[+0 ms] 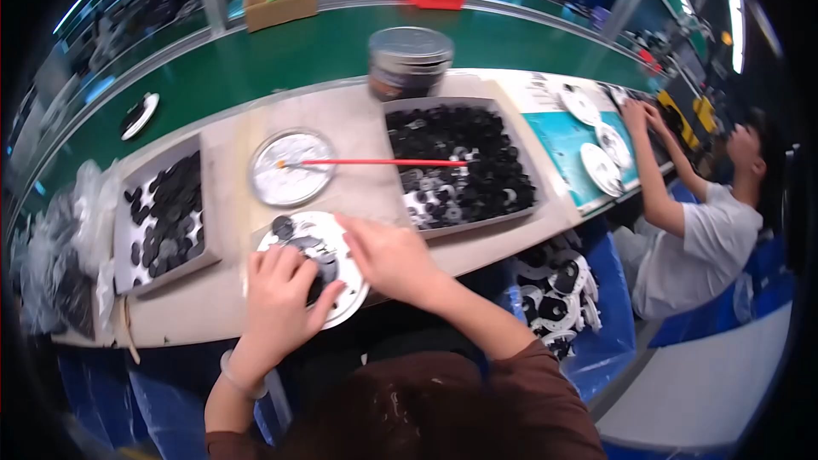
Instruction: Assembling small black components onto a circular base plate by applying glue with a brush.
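Note:
A white round plastic housing (348, 296) with black and grey parts on its face is at the table's front edge, between my two hands. My right hand (394, 261) grips its right rim, thumb along the upper edge. My left hand (285, 294) is curled over the left side, fingers and thumb closed around a dark piece (326, 266) near the middle. That hand partly hides the piece. A small black round part (283, 227) shows at the housing's upper left. Beyond it stands a round metal lid (292, 168), with a thin red stick (383, 163) reaching from it across the right-hand box.
Small black parts fill a large box (530, 162) on the right; flat black pieces lie in another box (204, 243) on the left. Behind are a metal tin (411, 55) and a green conveyor (256, 60). A co-worker (699, 238) handles parts at right. A blue-lined bin (615, 290) holds housings below.

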`<state>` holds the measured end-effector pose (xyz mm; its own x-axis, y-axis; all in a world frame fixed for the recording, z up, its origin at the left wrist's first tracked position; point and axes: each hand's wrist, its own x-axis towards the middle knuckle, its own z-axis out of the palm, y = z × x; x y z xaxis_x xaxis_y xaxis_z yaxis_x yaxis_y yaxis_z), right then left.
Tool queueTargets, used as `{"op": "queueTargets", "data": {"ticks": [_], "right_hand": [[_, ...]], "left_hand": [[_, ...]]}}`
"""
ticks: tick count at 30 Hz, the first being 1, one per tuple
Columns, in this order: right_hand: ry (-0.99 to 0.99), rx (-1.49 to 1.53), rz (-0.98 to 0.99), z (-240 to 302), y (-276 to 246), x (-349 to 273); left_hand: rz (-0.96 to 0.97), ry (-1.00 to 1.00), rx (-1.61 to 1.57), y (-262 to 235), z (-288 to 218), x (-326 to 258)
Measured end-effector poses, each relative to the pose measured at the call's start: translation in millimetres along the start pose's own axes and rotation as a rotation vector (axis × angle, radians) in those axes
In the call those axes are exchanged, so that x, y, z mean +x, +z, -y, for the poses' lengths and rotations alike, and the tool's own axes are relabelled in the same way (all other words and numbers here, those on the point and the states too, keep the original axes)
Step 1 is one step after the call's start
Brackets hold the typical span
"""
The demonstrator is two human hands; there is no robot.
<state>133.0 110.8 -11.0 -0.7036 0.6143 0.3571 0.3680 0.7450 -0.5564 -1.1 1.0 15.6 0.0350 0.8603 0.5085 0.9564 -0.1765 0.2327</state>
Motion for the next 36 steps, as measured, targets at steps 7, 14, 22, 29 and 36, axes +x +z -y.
{"op": "queueTargets", "data": {"ticks": [7, 14, 22, 29, 36], "right_hand": [[-0.040, -0.073, 0.055, -3, -33, 14], [0.098, -0.164, -0.191, -30, -89, 42], [0.292, -0.359, -0.008, -115, -104, 94], [0.404, -0.567, 0.056, -139, -120, 114], [0.374, -0.511, 0.169, -136, -110, 105]], "left_hand": [[-0.026, -0.006, -0.030, 7, 2, -4], [-0.053, -0.029, -0.032, 6, 2, -10], [-0.089, -0.023, -0.056, 9, 3, -10], [-0.077, -0.033, -0.055, 9, 3, -9], [-0.080, -0.033, -0.053, 7, 3, -10]]}}
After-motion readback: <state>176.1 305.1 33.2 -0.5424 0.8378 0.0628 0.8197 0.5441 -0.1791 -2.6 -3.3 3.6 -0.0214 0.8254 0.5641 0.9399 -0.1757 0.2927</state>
